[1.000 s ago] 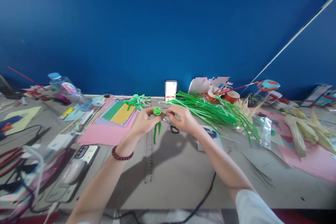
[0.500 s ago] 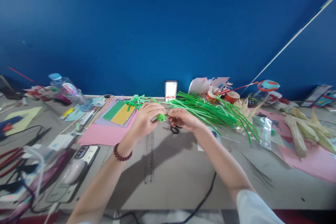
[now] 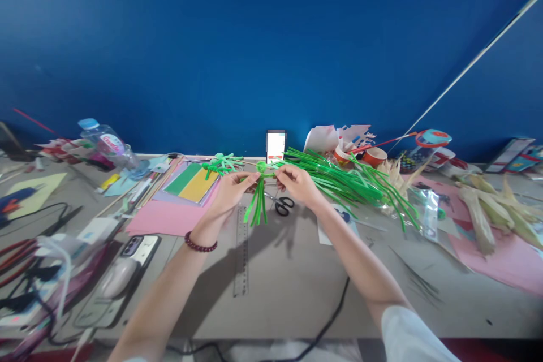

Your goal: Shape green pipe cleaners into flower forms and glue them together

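Note:
Between my two hands, above the table, is a green pipe-cleaner figure [image 3: 257,206] with a round top, short side pieces and several strands hanging down. My left hand [image 3: 232,188] pinches its left side with thumb and fingers. From the right, my right hand [image 3: 298,184] pinches the end of its other side piece. Black-handled scissors [image 3: 283,206] lie on the table just below my right hand, their blades partly behind the strands. A clear ruler [image 3: 241,254] lies below my left hand.
A heap of green pipe cleaners [image 3: 339,181] lies back right, and a smaller green pipe-cleaner piece [image 3: 223,163] back left. A lit phone [image 3: 276,147] leans on the blue wall. Pink paper [image 3: 161,216], a mouse [image 3: 121,277] and a plastic bottle [image 3: 110,141] are leftward; corn husks [image 3: 483,209] rightward.
The green pipe-cleaner figure has turned from end-on, so its strands now hang down in view. My hands have drawn slightly apart, and the scissors show more fully.

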Tool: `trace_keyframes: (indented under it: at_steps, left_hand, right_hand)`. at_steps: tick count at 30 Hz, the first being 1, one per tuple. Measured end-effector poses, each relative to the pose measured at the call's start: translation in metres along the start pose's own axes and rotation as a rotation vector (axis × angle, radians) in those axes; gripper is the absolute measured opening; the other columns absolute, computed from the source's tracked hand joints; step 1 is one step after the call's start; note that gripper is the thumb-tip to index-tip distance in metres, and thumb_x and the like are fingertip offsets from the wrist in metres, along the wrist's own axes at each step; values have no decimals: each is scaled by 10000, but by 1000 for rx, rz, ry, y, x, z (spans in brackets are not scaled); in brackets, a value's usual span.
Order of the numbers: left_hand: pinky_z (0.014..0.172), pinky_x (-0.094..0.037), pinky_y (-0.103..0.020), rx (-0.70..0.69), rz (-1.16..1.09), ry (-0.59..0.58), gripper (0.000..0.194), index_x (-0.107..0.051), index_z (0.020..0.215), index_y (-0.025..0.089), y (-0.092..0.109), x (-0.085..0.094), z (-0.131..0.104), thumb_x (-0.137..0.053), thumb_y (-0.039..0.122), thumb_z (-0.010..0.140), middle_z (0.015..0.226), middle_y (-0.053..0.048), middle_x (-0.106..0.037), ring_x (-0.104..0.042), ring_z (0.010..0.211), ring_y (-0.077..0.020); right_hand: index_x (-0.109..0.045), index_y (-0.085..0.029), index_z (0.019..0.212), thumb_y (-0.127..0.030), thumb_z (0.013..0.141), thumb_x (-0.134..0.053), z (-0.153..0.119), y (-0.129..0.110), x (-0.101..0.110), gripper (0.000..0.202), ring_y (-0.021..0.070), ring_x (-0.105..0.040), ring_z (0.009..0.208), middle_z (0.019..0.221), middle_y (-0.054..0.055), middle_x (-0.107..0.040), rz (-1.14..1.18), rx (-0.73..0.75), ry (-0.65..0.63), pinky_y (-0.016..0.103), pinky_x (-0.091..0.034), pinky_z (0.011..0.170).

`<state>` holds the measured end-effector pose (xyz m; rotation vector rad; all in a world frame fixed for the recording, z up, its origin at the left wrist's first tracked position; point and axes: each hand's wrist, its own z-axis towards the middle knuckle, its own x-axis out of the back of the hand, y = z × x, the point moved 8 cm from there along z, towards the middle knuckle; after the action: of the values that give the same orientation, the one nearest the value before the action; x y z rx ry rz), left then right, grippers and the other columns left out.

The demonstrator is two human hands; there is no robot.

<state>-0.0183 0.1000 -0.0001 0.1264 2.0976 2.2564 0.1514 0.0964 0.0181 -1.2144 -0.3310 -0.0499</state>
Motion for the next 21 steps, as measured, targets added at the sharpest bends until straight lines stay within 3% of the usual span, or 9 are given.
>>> trace_keyframes:
  at_steps: [3, 5, 14, 18, 21]
  left_hand:
    - [643, -542, -285, 28, -26, 26, 375, -753, 756, 147, -1, -3, -3, -753, 506, 647, 703, -61, -712, -635, 640, -159]
    - [666, -553, -295, 24, -34, 35, 382, -756, 766, 149, 1, -5, -6, -756, 510, 643, 720, -60, -719, -647, 657, -165]
    - [746, -577, -362, -41, -31, -144, 377, -766, 892, 181, 19, -22, -14, -809, 419, 603, 816, -68, -748, -685, 782, -221]
    - [705, -579, -348, -28, -29, -109, 312, -770, 833, 189, 19, -23, -17, -800, 410, 614, 758, -50, -739, -682, 749, -213]
    - [655, -562, -318, -26, -39, -32, 263, -765, 798, 191, 18, -20, -18, -798, 382, 621, 744, -41, -734, -666, 703, -189]
  right_hand:
    - [-651, -182, 948, -321, 861, -560, -2, -13, 1, 188, 151, -640, 731, 842, 50, -690, -127, 138, 44, 266, -512, 646]
    - [-678, -193, 943, -298, 846, -597, -5, -22, 0, 165, 163, -650, 798, 918, 62, -708, -177, 222, 56, 271, -512, 681]
    - [-713, -226, 844, -234, 843, -626, -12, -44, 11, 87, 192, -638, 833, 859, 49, -708, -343, 493, 210, 335, -517, 751]
    - [-711, -238, 879, -221, 880, -581, -21, -59, 10, 132, 199, -599, 848, 873, 63, -681, -470, 653, 240, 365, -500, 778]
    - [-707, -240, 890, -208, 890, -552, -24, -61, 6, 158, 205, -568, 817, 823, 64, -651, -529, 658, 219, 376, -489, 756]
